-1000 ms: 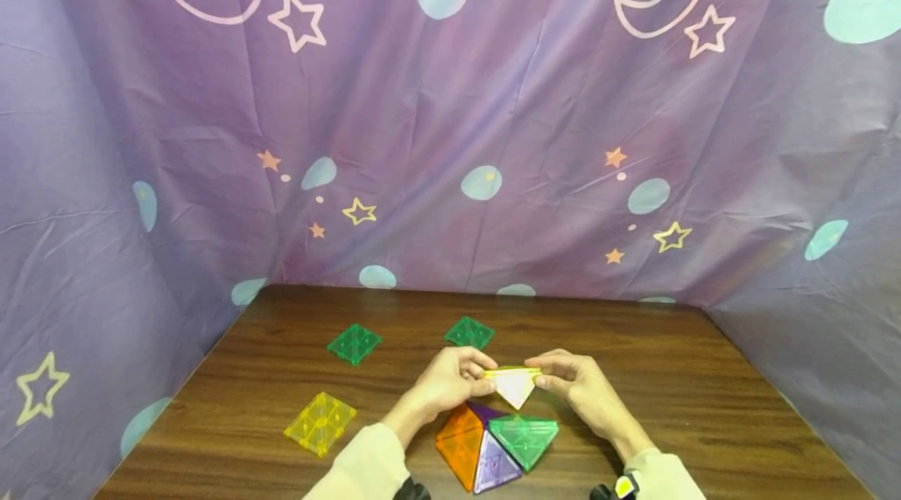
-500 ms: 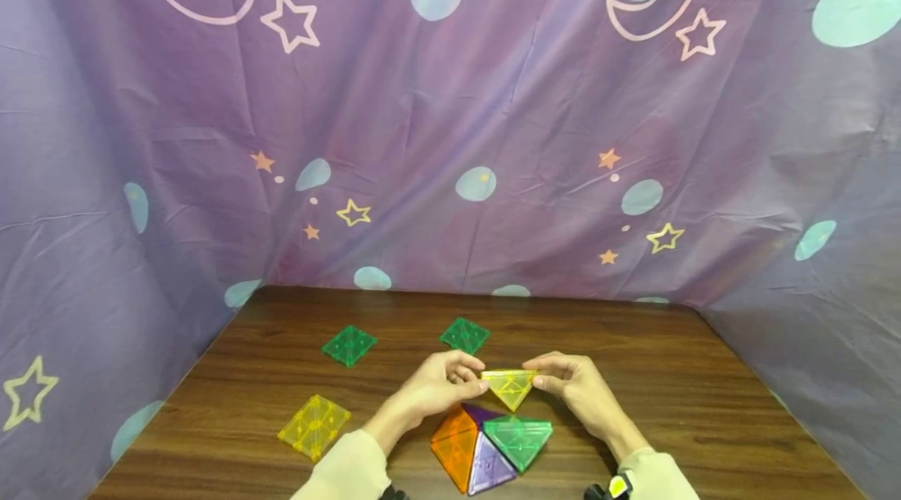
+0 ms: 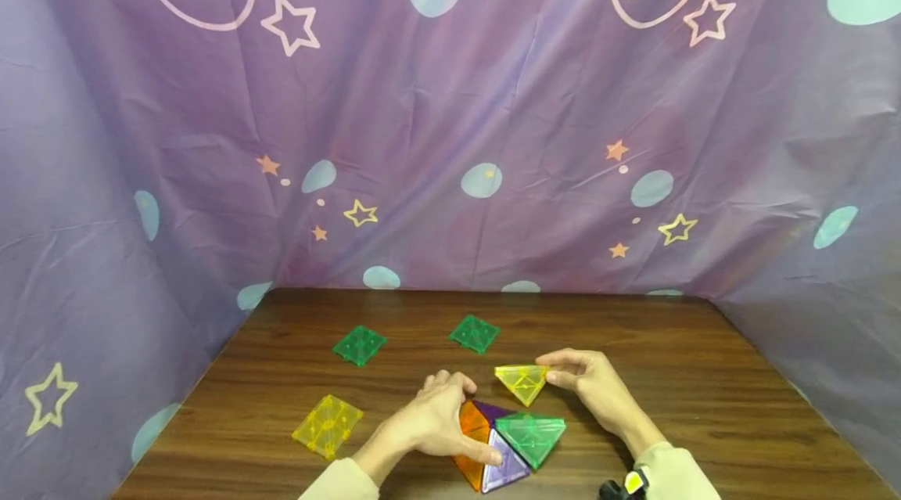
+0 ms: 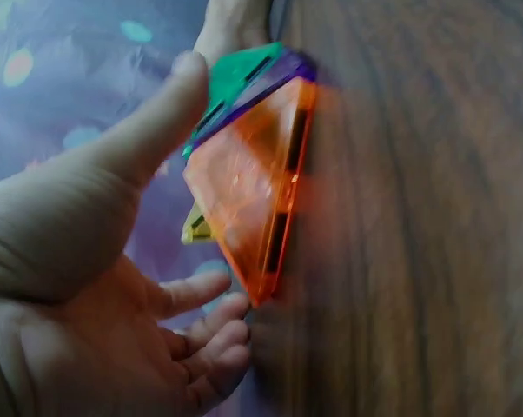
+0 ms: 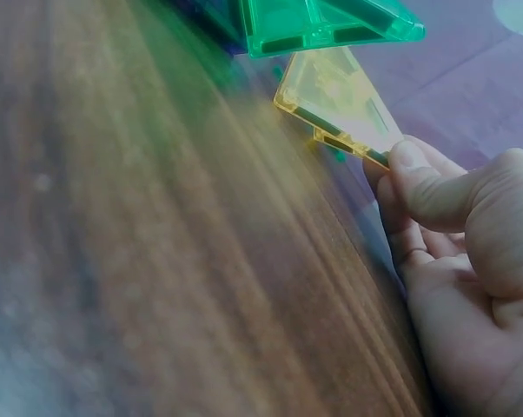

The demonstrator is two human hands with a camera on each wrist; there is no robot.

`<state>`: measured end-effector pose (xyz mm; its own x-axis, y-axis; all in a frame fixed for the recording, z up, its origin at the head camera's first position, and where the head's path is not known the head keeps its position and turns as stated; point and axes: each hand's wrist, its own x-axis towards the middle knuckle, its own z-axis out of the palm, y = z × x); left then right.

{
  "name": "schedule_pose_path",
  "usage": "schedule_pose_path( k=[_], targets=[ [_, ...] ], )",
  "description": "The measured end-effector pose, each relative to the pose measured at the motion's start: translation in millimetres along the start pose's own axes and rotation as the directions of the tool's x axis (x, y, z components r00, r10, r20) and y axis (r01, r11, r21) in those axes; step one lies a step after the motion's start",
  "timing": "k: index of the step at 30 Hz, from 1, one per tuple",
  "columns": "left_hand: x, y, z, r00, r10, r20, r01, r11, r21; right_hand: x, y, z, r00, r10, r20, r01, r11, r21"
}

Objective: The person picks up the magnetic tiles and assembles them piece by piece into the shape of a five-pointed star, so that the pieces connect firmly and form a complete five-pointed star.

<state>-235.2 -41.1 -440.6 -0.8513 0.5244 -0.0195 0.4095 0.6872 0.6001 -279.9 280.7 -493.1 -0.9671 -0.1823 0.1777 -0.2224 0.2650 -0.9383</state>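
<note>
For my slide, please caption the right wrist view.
A right hand pinches a yellow piece near a green piece.

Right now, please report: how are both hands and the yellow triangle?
Right hand pinches yellow triangle, just beyond nearest green piece. Left hand partly over orange piece, contact unclear. No obstacle seen between yellow and green.

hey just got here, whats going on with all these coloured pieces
Someone is working by hand at a wooden table. The right-hand grip pinches a yellow triangular piece by one corner, just beyond the clustered orange piece, purple pieces and green piece. The left-hand grip is spread over the orange and purple ones; contact is unclear. A flat yellow tile and two flat green tiles lie apart.
</note>
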Motion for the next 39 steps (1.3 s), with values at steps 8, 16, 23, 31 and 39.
schedule_pose_path(
  k=[8,16,23,31,39],
  targets=[
    [2.7,1.9,-2.3,0.995,0.079,-0.062,-0.076,0.996,0.051,-1,2,2,1.0,0.025,0.006,-0.025,0.999,0.023],
    [9.7,-9.2,-2.7,0.961,0.13,-0.245,-0.123,0.992,0.04,-1,3,0,0.999,-0.003,0.032,0.001,0.999,0.036],
    [11.9,-12.4,0.3,0.947,0.136,-0.289,-0.132,0.991,0.034,-1,5,-4,0.997,-0.033,0.072,0.031,0.999,0.039],
    [19.7,-25.0,7.5,0.942,0.159,-0.296,-0.161,0.987,0.016,0,4,-7,0.991,-0.05,0.122,0.048,0.999,0.023],
    [13.8,-15.1,-0.9,0.957,0.134,-0.257,-0.147,0.989,-0.032,2,4,-5,0.992,-0.079,0.094,0.08,0.997,-0.001]
  ],
)
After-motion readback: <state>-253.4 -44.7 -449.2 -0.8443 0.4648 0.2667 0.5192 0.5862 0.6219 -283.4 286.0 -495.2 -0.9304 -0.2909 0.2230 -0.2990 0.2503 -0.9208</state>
